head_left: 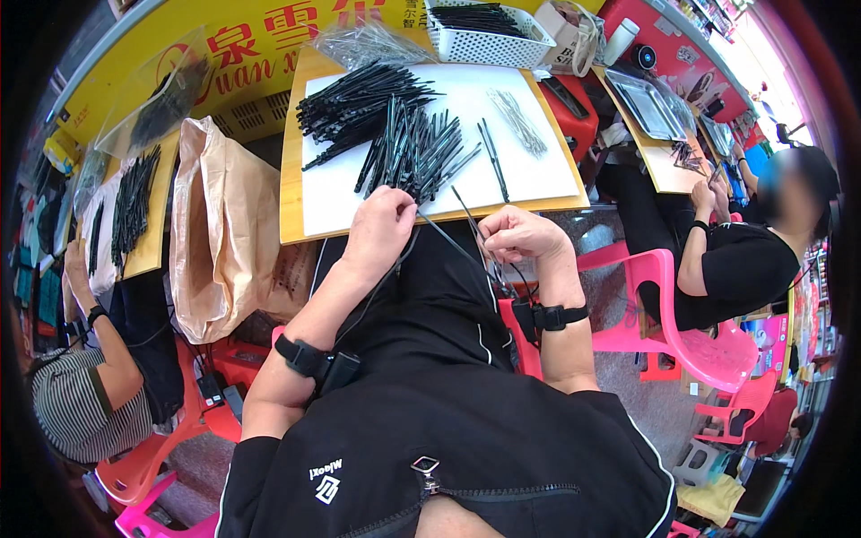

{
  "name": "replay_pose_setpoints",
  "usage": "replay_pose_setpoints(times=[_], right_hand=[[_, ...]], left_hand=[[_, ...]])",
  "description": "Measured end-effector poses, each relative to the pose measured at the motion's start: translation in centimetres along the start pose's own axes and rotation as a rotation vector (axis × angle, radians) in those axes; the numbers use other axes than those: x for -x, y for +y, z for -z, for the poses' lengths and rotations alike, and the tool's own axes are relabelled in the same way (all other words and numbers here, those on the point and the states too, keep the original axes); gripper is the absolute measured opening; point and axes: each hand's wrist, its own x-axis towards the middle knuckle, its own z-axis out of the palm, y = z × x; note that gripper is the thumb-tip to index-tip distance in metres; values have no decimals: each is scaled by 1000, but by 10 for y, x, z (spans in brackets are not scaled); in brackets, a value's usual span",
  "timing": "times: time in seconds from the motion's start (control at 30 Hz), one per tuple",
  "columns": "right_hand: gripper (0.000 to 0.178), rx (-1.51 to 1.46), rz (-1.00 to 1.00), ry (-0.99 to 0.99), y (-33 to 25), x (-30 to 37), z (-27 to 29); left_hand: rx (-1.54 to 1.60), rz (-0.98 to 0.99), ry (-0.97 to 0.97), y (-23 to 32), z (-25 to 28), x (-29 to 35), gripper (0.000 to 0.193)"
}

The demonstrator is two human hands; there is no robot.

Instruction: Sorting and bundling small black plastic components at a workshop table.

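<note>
At the near edge of the work board, my left hand (pixel 384 222) is closed in a pinch beside a pile of thin black strips (pixel 413 148). My right hand (pixel 522 235) is also closed, its fingertips pinching a long thin black strip (pixel 466 208) that slants up toward the board. Another dark strand runs from my left fingertips toward my right hand; where it ends is hidden. A second, larger heap of black strips (pixel 359 103) lies behind the first. Two loose strips (pixel 495 161) lie apart on the white sheet (pixel 547 184), near a small bundle of pale thin sticks (pixel 517 121).
A white perforated basket (pixel 489 51) with black strips stands at the back, beside clear plastic bags (pixel 368 45). A large brown paper bag (pixel 220 224) is left of the board. Co-workers sit on both sides. A pink chair (pixel 668 305) stands at the right.
</note>
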Motion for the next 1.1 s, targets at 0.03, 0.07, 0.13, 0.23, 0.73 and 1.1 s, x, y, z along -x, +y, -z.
replay_pose_setpoints(times=[0.03,0.07,0.13,0.23,0.73,1.1], right_hand=[[19,-1,1,1,0,0,1],[20,-2,13,-7,0,0,2],[20,-4,27,-11,2,0,4],[19,-28,84,-3,0,-1,1],[9,391,665,859,-24,-54,-88],[16,1265,873,1017,-32,-49,-85]], left_hand=[[0,-1,-1,3,5,1,12],[126,212,-124,7,12,1,15],[349,533,-336,23,26,-1,24],[691,685,-297,9,28,8,30],[751,277,53,34,41,3,19],[993,489,-84,16,39,6,18]])
